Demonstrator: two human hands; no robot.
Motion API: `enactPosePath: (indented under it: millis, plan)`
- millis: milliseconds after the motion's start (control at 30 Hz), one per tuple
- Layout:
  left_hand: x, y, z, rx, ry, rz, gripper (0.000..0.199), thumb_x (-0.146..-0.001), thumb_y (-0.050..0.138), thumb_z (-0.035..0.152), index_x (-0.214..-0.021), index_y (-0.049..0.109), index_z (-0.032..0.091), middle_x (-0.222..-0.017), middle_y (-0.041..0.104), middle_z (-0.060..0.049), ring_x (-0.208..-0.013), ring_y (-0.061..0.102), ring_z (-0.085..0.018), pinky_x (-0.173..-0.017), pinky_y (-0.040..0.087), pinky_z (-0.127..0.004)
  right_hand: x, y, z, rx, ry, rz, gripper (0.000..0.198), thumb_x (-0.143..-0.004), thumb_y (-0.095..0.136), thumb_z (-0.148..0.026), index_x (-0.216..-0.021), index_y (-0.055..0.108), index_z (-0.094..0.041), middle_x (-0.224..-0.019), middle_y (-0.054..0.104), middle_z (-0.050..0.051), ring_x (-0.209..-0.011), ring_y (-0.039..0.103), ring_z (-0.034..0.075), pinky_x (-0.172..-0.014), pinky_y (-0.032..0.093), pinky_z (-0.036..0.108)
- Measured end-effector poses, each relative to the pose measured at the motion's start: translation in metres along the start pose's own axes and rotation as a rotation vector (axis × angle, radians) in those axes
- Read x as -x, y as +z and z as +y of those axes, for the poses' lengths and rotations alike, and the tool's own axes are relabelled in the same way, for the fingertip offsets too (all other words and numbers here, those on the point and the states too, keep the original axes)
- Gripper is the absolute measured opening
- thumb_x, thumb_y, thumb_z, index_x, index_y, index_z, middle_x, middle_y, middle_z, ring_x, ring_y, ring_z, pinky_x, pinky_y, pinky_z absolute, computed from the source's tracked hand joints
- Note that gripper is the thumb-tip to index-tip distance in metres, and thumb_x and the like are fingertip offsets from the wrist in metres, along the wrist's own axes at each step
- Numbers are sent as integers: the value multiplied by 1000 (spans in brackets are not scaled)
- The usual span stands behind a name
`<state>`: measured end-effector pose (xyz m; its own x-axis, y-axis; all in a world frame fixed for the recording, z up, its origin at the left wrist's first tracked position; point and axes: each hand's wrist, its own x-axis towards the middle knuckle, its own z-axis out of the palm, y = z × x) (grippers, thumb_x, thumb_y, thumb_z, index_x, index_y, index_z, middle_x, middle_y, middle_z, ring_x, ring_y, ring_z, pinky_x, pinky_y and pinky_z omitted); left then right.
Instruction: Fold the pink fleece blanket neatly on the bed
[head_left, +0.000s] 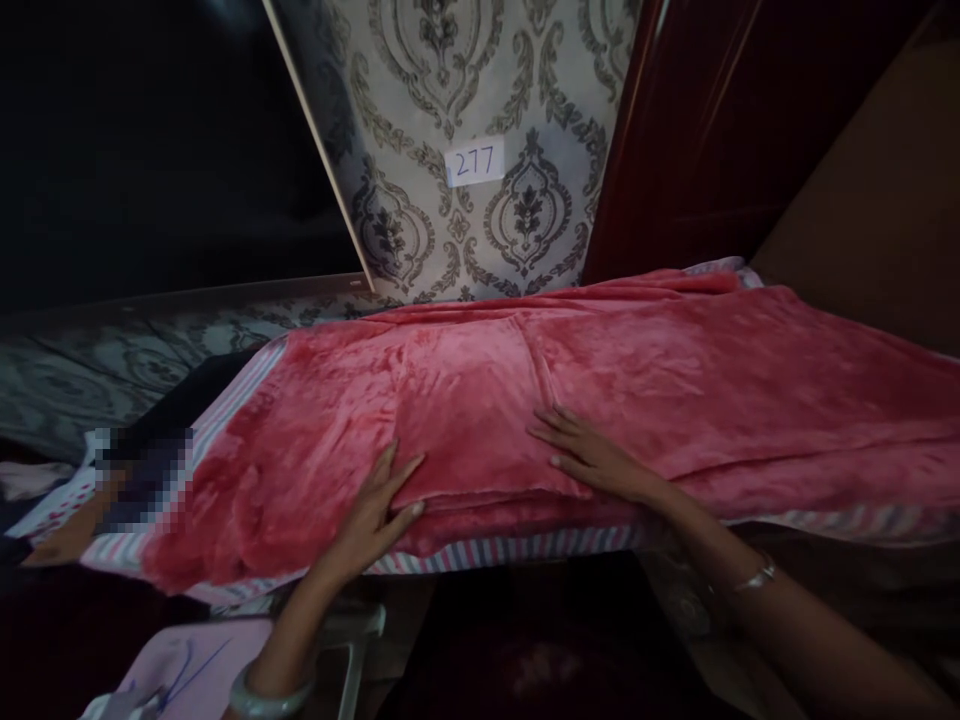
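Note:
A folded piece of plush pink-red fabric [469, 400] lies on top of a larger spread of the same pink-red plush, perhaps a blanket [742, 380]. My left hand [375, 510] rests at the folded piece's left front corner, fingers spread. On its right edge lies my right hand [585, 450], flat with the fingers stretched out. Neither hand grips anything. Under the plush, a striped cloth [517, 548] in white, pink and grey shows along the front and left edges. What the folded piece is exactly, I cannot tell.
Behind stands a patterned wall [457, 90] with a paper label [475, 161] reading 277. A large dark screen [165, 150] is at the back left, a dark red glossy panel [675, 140] at the back right. At the lower left is a pale pink surface [202, 660].

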<state>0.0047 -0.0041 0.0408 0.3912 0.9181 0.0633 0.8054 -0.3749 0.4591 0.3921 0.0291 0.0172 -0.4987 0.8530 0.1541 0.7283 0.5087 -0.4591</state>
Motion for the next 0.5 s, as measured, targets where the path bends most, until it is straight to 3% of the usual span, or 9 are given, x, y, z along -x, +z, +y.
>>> enactPosePath:
  millis: [133, 200, 267, 367, 433, 500]
  plan:
    - [-1, 9, 0, 202, -117, 154, 69, -86, 51, 66, -143, 56, 27, -166, 23, -6, -153, 19, -31, -121, 23, -50, 19, 1, -3, -87, 40, 83, 50, -100, 43, -53, -143, 55, -30, -159, 36, 3, -150, 27, 26, -122, 20, 56]
    - [-4, 5, 3, 366, -233, 270, 73, -82, 54, 71, -139, 58, 26, -162, 33, -7, -150, 27, -32, -120, 27, -49, 21, 4, -6, -121, 50, 132, 50, -100, 41, -54, -140, 59, -30, -157, 40, 4, -148, 31, 26, -122, 21, 56]
    - [-8, -2, 9, 550, -357, 368, 83, -75, 62, 73, -141, 56, 24, -151, 51, -11, -142, 42, -33, -115, 39, -48, 22, 8, -8, -151, 60, 180, 50, -100, 40, -55, -137, 62, -28, -155, 44, 6, -146, 35, 27, -121, 23, 57]
    - [-12, -11, 19, 801, -498, 351, 100, -63, 75, 70, -146, 49, 21, -119, 70, -13, -103, 70, -33, -79, 62, -42, 22, 13, -7, -183, 76, 238, 49, -99, 42, -55, -132, 66, -28, -150, 50, 7, -143, 41, 27, -120, 26, 58]
    - [-14, -12, 24, 897, -550, 308, 104, -59, 81, 65, -148, 47, 23, -109, 72, -11, -70, 70, -26, -50, 58, -35, 23, 14, -6, -195, 83, 262, 47, -99, 43, -55, -128, 69, -28, -148, 52, 7, -142, 42, 28, -119, 28, 58]
    - [-16, -10, 28, 963, -571, 301, 104, -57, 86, 58, -148, 46, 27, -118, 69, -10, -56, 63, -18, -37, 50, -31, 25, 12, -9, -188, 89, 268, 46, -98, 45, -54, -125, 71, -27, -146, 55, 8, -143, 41, 29, -118, 29, 59]
